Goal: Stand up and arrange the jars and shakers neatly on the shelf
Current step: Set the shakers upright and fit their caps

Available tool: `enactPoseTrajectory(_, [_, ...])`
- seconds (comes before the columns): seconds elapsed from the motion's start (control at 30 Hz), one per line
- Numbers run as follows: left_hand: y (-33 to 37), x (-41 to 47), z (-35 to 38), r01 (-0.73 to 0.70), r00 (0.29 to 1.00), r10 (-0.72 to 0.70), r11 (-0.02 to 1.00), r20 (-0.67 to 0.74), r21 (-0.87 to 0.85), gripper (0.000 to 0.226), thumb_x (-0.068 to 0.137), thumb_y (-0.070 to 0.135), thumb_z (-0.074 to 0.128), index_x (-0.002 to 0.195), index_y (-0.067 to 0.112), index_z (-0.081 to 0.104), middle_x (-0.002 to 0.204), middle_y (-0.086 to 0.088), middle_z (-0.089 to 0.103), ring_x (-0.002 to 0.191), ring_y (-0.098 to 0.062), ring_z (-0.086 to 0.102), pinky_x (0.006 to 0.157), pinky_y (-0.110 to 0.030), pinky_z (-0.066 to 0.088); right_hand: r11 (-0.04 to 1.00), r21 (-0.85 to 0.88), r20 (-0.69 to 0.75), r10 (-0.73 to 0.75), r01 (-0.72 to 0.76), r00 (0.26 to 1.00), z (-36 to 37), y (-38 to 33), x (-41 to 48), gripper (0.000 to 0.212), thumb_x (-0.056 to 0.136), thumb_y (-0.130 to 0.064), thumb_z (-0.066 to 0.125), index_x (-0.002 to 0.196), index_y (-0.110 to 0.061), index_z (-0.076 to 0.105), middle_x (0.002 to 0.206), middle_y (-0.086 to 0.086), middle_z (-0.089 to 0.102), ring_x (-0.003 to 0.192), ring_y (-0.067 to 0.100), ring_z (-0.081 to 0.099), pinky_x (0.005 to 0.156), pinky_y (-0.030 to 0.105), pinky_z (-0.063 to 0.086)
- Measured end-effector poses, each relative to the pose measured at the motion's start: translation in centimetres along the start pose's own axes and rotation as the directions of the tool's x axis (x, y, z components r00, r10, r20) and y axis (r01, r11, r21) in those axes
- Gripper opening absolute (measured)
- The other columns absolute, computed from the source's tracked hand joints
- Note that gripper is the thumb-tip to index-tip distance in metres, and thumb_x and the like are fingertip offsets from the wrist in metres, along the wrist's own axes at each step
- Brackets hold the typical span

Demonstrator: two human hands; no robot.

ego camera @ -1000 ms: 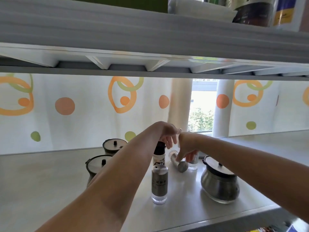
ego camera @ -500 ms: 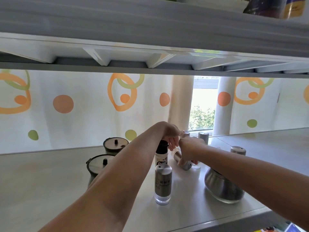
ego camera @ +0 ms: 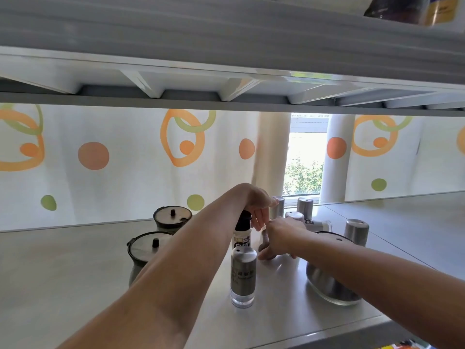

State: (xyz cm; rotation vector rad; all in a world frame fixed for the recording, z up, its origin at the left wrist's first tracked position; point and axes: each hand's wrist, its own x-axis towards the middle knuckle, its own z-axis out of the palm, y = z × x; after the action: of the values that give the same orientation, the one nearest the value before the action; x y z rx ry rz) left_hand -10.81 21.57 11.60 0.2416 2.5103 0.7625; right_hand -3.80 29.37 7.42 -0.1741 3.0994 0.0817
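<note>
Both bare forearms reach forward and meet near the middle. The left arm runs up from the lower left, wrist bent so the left hand (ego camera: 259,206) hangs palm down, its fingers (ego camera: 260,220) loosely curled and pointing downward, slightly spread. The right arm comes in from the lower right, lower than the left. The right hand (ego camera: 279,239) is curled, knuckles up, its fingers (ego camera: 266,255) tucked under. The two hands almost touch.

Grey shelf (ego camera: 63,285) w/ steel shakers (ego camera: 243,278), two lidded jars (ego camera: 146,250), steel pot (ego camera: 332,285) on it
</note>
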Motion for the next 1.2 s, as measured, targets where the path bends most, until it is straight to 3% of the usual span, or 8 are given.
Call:
enactPoseTrajectory(0.13, [0.1,-0.2,0.0,0.007,1.000,-0.007,1.000,0.008,0.009,0.070,0.102,0.042,0.017,0.128,-0.015,0.047,0.132,-0.030,0.052,0.124,-0.037,0.053,0.095,-0.037,0.044,1.000,-0.016,0.002,-0.003,0.003,1.000,0.0,-0.1,-0.2,0.048,0.079,-0.044,0.069,0.114,-0.012,0.059,0.106,0.006,0.065,0.100,0.027,0.066,0.065,0.028,0.050])
enactPoseTrajectory(0.23, [-0.1,-0.1,-0.1,0.014,1.000,-0.014,1.000,0.003,0.002,0.070,0.102,0.044,0.018,0.127,-0.014,0.049,0.130,-0.030,0.054,0.122,-0.037,0.055,0.093,-0.037,0.045,1.000,-0.005,0.004,-0.015,0.015,1.000,-0.4,0.2,-0.3,0.022,0.078,-0.035,0.068,0.078,-0.017,0.055,0.070,0.001,0.052,0.091,0.027,0.067,0.055,0.020,0.041])
enactPoseTrajectory(0.37, [-0.2,0.0,-0.3,0.040,0.999,-0.040,0.999,0.011,0.000,0.074,0.101,0.046,0.016,0.125,-0.014,0.051,0.129,-0.029,0.055,0.121,-0.036,0.056,0.097,-0.038,0.045,0.999,0.041,0.027,-0.005,0.004,1.000,-0.9,0.2,-0.2,0.038,0.078,-0.034,0.069,0.064,-0.015,0.040,0.063,-0.002,0.053,0.053,0.017,0.059,0.058,0.021,0.050])
enactPoseTrajectory(0.5, [-0.4,0.2,-0.5,0.078,0.996,-0.078,0.997,0.041,-0.011,0.076,0.101,0.047,0.013,0.126,-0.014,0.050,0.130,-0.029,0.055,0.123,-0.035,0.055,0.110,-0.044,0.038,0.998,0.063,0.037,-0.006,0.004,0.999,-1.9,0.2,0.0,0.035,0.078,-0.031,0.068,0.064,-0.017,0.040,0.023,-0.009,0.045,0.038,0.011,0.053,0.052,0.019,0.044])
enactPoseTrajectory(0.7, [-0.8,0.3,-1.0,0.075,0.992,-0.080,0.996,0.095,0.052,0.041,0.094,0.012,0.039,0.125,-0.011,0.054,0.128,-0.026,0.058,0.118,-0.033,0.058,0.108,-0.048,0.040,0.987,0.158,0.007,0.034,-0.035,0.999,-4.1,0.5,0.8,0.023,0.074,-0.025,0.072,0.071,-0.011,0.054,0.037,-0.001,0.058,0.043,0.016,0.064,0.056,0.028,0.059])
enactPoseTrajectory(0.93, [-0.8,0.5,-1.6,0.057,0.992,-0.056,0.998,0.111,-0.006,0.045,0.097,0.015,0.027,0.124,-0.011,0.052,0.132,-0.028,0.053,0.124,-0.036,0.053,0.113,-0.050,0.033,1.000,0.015,-0.158,0.005,-0.003,0.988,-4.6,0.9,1.9,0.031,0.078,-0.036,0.069,0.072,-0.019,0.045,0.064,-0.005,0.046,0.066,0.017,0.050,0.048,0.021,0.032])
enactPoseTrajectory(1.07, [-0.7,0.3,-1.8,0.028,0.996,-0.025,0.999,0.083,-0.027,0.035,0.094,0.012,0.031,0.105,-0.007,0.059,0.129,-0.029,0.055,0.106,-0.032,0.059,0.111,-0.049,0.035,1.000,0.013,-0.198,-0.008,0.011,0.980,-4.6,1.1,2.4,0.025,0.079,-0.035,0.069,0.080,-0.019,0.049,0.065,-0.006,0.044,0.072,0.017,0.051,0.048,0.021,0.029])
enactPoseTrajectory(1.2, [-0.6,0.1,-1.6,0.014,0.997,-0.012,1.000,0.071,-0.027,0.039,0.092,0.017,0.037,0.113,-0.009,0.059,0.127,-0.029,0.058,0.102,-0.030,0.061,0.109,-0.047,0.038,0.998,-0.038,-0.229,-0.049,0.042,0.972,-4.4,1.4,2.7,0.025,0.084,-0.036,0.064,0.099,-0.017,0.059,0.066,-0.006,0.044,0.073,0.018,0.050,0.050,0.022,0.030])
